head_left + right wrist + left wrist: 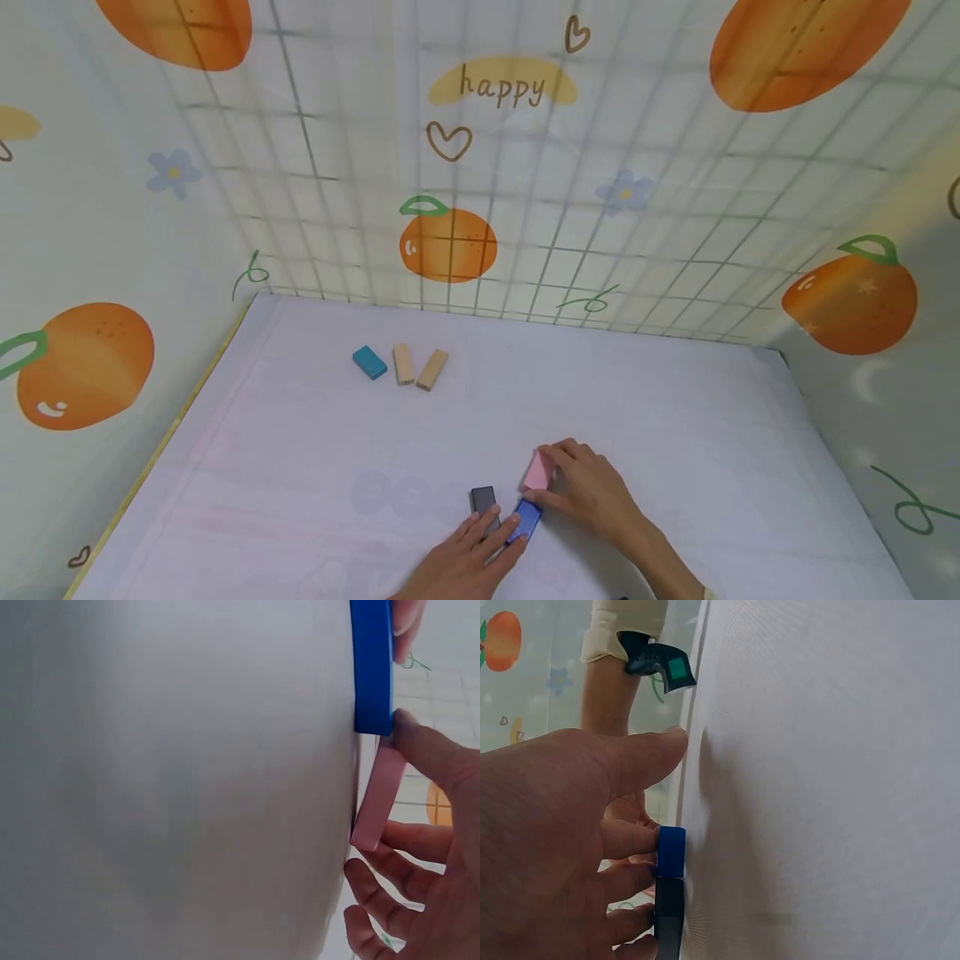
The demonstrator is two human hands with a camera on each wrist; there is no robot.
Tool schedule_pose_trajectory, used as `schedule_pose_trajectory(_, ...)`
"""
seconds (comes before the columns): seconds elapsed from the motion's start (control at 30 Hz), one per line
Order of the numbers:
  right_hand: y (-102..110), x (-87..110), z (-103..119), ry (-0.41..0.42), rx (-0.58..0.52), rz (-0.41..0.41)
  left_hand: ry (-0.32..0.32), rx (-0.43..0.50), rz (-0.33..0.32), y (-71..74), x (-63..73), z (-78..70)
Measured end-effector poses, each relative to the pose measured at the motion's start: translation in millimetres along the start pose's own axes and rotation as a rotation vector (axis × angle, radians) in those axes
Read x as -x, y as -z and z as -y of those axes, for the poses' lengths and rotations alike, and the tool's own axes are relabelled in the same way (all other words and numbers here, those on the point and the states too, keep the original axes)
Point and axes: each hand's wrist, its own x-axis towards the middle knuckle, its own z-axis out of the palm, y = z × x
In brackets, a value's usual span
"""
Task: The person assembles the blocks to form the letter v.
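Note:
With its fingers stretched out, my left hand (459, 560) rests fingertips on two blocks lying side by side: a dark grey block (483, 498) and a blue block (527, 518). In the left wrist view the blue block (671, 851) touches the dark block (669, 919) end to end along the fingertips. My right hand (594, 497) pinches a pink block (537, 472) between thumb and fingers, just beyond the blue block's far end. The right wrist view has the pink block (381, 796) tilted, its upper end close to the blue block (373, 671).
Farther back on the white table (637, 400) lie a teal block (369, 362) and two plain wooden blocks, one upright in view (402, 364) and one slanted (432, 369). A printed curtain (525, 167) stands along the back and sides.

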Motion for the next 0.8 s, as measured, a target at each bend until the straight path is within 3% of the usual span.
schedule_pose_trajectory(0.6,1.5,3.7,5.3,0.051,0.012,0.004,0.009,0.006,0.027,1.8,-0.8,0.9)
schedule_pose_trajectory(0.8,2.6,4.3,6.6,0.058,0.021,0.0,0.006,0.026,0.009,1.8,-0.3,1.8)
